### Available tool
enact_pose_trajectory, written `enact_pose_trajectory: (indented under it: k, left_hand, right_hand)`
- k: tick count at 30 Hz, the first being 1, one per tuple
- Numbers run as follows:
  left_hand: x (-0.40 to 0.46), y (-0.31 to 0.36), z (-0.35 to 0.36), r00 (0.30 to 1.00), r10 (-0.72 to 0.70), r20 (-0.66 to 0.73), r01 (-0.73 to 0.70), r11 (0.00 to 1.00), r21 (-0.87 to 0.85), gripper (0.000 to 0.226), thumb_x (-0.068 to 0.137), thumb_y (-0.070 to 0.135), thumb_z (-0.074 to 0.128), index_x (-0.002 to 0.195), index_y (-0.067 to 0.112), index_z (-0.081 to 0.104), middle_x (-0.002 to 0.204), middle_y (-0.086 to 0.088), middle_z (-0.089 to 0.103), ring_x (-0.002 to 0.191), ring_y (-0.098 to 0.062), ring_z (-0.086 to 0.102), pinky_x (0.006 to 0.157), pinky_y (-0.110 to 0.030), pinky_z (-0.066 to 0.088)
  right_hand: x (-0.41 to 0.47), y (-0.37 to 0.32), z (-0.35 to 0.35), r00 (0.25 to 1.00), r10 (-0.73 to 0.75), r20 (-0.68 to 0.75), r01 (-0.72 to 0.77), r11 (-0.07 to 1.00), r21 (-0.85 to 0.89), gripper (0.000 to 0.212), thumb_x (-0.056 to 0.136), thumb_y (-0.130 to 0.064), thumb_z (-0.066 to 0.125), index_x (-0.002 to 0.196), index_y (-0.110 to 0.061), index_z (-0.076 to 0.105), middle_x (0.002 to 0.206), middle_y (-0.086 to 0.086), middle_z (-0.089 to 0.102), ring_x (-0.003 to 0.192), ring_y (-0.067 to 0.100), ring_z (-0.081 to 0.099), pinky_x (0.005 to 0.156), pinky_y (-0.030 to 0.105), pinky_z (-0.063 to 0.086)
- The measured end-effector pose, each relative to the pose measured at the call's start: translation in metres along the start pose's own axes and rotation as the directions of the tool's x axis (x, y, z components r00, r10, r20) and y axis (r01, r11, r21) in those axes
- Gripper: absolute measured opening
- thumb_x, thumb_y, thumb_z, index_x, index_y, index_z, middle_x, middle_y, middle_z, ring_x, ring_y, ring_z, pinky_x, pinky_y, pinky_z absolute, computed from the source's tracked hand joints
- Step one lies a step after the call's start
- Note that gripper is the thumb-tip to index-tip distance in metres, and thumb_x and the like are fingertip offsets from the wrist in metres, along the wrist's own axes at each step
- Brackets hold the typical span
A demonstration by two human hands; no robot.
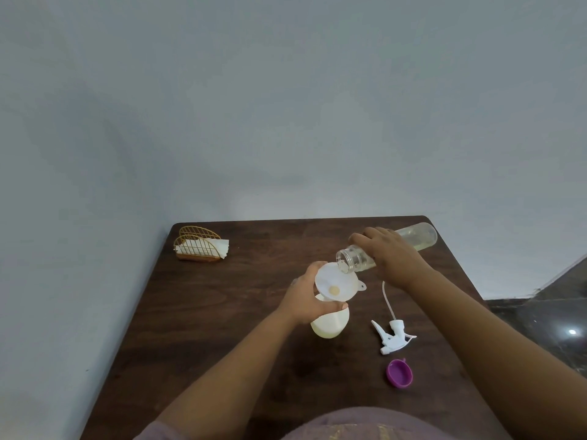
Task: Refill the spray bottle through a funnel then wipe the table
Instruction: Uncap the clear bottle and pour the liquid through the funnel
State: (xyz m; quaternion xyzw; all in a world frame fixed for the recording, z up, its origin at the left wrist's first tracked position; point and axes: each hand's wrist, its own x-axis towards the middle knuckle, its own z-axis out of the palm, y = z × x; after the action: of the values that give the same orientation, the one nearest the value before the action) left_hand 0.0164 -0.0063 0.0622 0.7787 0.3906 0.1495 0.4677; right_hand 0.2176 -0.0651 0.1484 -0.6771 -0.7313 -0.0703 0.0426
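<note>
A white spray bottle (330,325) stands on the dark wooden table (222,312) with a white funnel (337,282) in its neck. My left hand (306,298) grips the bottle's neck just under the funnel. My right hand (389,254) holds a clear plastic bottle (419,238) tipped almost level, its open mouth over the funnel's rim. Pale yellowish liquid lies in that bottle and shows in the funnel's throat. The white trigger sprayer head (392,336) with its dip tube lies on the table to the right.
A purple cap (399,373) lies near the front right. A gold wire holder with white napkins (200,244) stands at the far left corner. A grey wall runs behind and to the left; dark floor shows beyond the table's right edge.
</note>
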Motion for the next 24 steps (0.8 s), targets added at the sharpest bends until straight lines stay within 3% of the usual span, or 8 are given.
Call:
enact_pose_trajectory:
  k: [17, 24]
  left_hand:
    - [-0.0021, 0.0020, -0.0013, 1.000, 0.013, -0.007, -0.013, 1.000, -0.011, 0.087, 0.069, 0.040, 0.085, 0.139, 0.034, 0.034, 0.130, 0.012, 0.051, 0.115, -0.011, 0.050, 0.096, -0.032, 0.048]
    - [-0.0021, 0.0022, -0.0012, 1.000, 0.006, -0.002, -0.006, 1.000, -0.008, 0.087, 0.068, 0.042, 0.085, 0.139, 0.035, 0.034, 0.132, 0.012, 0.051, 0.117, -0.013, 0.051, 0.097, -0.034, 0.049]
  right_hand:
    - [-0.0005, 0.0001, 0.0010, 1.000, -0.005, -0.028, 0.005, 1.000, -0.003, 0.046, 0.078, -0.006, 0.062, 0.121, -0.021, 0.053, 0.105, 0.002, 0.057, 0.098, 0.023, 0.053, 0.083, 0.027, 0.032]
    - [0.0010, 0.0027, 0.0067, 1.000, -0.007, -0.026, 0.007, 1.000, -0.014, 0.047, 0.071, -0.007, 0.072, 0.114, -0.021, 0.056, 0.096, 0.001, 0.058, 0.089, 0.023, 0.055, 0.078, 0.028, 0.035]
